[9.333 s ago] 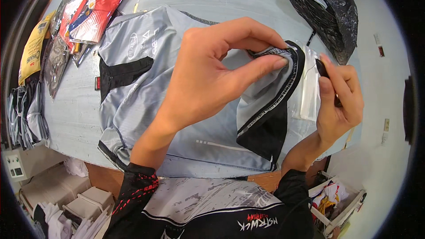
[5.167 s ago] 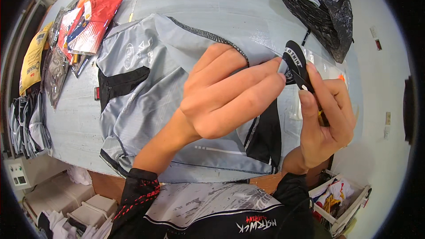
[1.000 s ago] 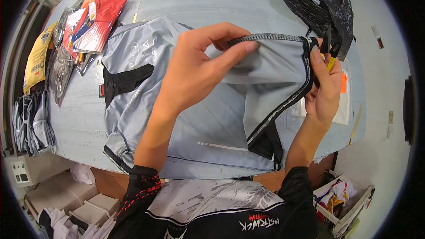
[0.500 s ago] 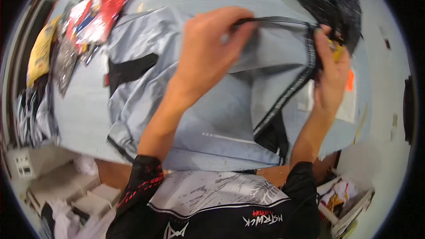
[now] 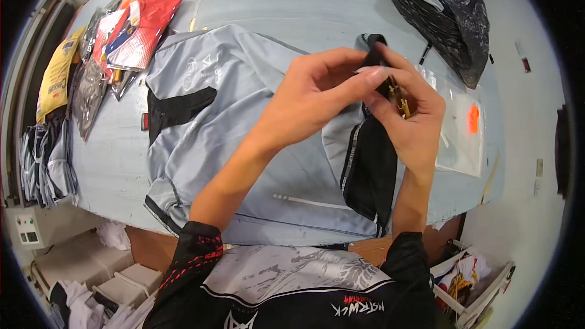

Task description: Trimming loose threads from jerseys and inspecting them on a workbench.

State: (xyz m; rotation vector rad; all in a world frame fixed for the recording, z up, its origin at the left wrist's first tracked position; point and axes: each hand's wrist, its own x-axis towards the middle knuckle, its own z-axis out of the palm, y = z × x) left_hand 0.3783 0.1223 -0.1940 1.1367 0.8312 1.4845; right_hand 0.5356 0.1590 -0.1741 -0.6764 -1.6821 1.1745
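Observation:
A pale grey jersey (image 5: pixel 244 128) with black trim lies spread over the table, its seams showing. My left hand (image 5: pixel 317 91) is closed in a pinch on the jersey's black edge, lifted off the table. Close against it, my right hand (image 5: pixel 411 109) also closes round that edge, fingertips nearly meeting the left thumb. A small brass-coloured tool (image 5: pixel 403 106), like thread snips, is tucked in my right palm; most of it is hidden by the fingers. Below the hands hangs the black band (image 5: pixel 370 170) of the jersey, folded over.
Packed garments in clear bags (image 5: pixel 137 30) and a yellow package (image 5: pixel 59 73) lie at the left. A black plastic bag (image 5: pixel 439 12) sits at the far right. Beside my right hand is a clear bag (image 5: pixel 460 140) with an orange label. Boxes (image 5: pixel 91 253) stand below the table's left.
My hands have come together. The right moved left and slightly down, the left a little right. The black edge, stretched between them before, is now bunched in both hands.

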